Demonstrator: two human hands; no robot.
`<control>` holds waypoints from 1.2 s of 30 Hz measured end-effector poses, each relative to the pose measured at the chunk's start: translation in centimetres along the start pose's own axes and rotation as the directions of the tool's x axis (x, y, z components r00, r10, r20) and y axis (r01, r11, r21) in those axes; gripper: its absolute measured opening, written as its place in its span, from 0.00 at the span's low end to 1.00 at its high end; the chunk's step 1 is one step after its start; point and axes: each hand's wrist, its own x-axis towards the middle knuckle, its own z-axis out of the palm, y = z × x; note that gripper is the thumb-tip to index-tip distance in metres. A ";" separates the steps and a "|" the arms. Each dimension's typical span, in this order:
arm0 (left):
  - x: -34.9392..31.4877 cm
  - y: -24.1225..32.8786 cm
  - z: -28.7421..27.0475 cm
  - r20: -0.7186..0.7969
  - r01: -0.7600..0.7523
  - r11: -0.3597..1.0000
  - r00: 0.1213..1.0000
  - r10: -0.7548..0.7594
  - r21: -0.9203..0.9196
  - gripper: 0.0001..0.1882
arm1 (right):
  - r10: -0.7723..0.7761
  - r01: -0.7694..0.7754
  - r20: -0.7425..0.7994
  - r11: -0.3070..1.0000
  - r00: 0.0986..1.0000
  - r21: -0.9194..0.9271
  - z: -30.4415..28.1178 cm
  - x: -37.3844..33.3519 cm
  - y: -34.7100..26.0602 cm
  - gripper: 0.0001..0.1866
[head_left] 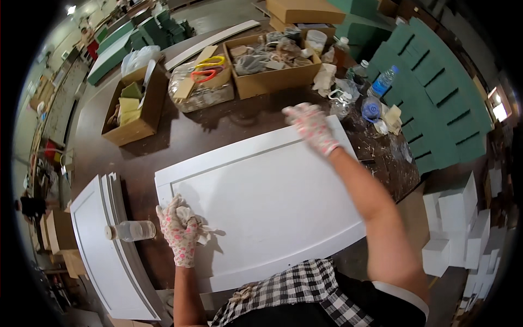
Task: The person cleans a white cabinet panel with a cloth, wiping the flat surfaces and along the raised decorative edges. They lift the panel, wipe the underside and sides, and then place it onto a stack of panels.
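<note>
The left hand (pixel 178 231) is grasping a rag (pixel 188 216) over the panel (pixel 261 201), mid-frame; the right hand (pixel 312 128) is blurring at upper centre, grip unclear. Light, even pressure is probably working best.

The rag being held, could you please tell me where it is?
In the head view, the rag is in the gloved left hand, over the left side of the white panel, right of the clear bottle.
</note>
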 end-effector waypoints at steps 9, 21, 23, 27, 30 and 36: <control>-0.8 -2.7 1.6 0.065 0.220 0.829 0.974 -0.218 -0.514 0.28 | 0.028 0.028 -0.108 0.876 0.994 0.482 -2.0 -5.7 13.1 0.24; -0.9 -5.4 1.5 0.103 0.231 0.709 0.970 -0.219 -0.666 0.29 | 0.299 -0.280 0.124 0.562 0.946 0.778 -12.1 -33.6 4.4 0.22; -0.7 -3.4 2.1 0.106 0.251 0.717 0.965 -0.241 -0.651 0.29 | 0.395 -0.353 0.161 0.484 0.905 0.801 -13.3 -36.9 3.1 0.24; -0.1 -4.1 1.8 0.142 0.269 0.697 0.961 -0.236 -0.664 0.28 | 0.437 -0.380 0.150 0.505 0.887 0.775 -14.7 -39.0 2.4 0.20; -0.1 -4.0 1.9 0.121 0.258 0.683 0.963 -0.242 -0.683 0.27 | 0.434 -0.395 0.058 0.746 0.899 0.535 -14.5 -39.0 2.2 0.20; 0.1 -5.1 1.9 0.131 0.223 0.700 0.974 -0.183 -0.678 0.25 | 0.424 -0.370 -0.288 0.902 0.859 0.224 -11.0 -36.8 -1.8 0.24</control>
